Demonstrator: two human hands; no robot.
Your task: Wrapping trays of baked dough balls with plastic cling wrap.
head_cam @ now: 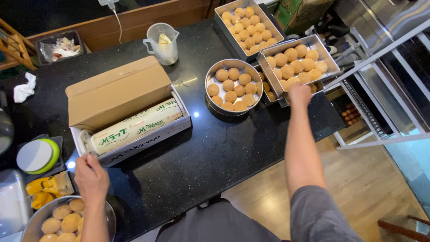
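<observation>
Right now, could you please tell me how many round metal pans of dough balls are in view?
2: one round pan mid-counter beside the rectangular trays, one round pan at the bottom left by the left hand, partly cut off.

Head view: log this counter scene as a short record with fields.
surface: black speckled counter
left hand: at the near end of the cling-film roll in its open cardboard box
right hand: grip on the near rim of a rectangular metal tray of dough balls
round pan of dough balls: beside that tray
second rectangular tray: farther back, full
measuring jug: behind the box
metal bowl of dough balls: under the left forearm
</observation>
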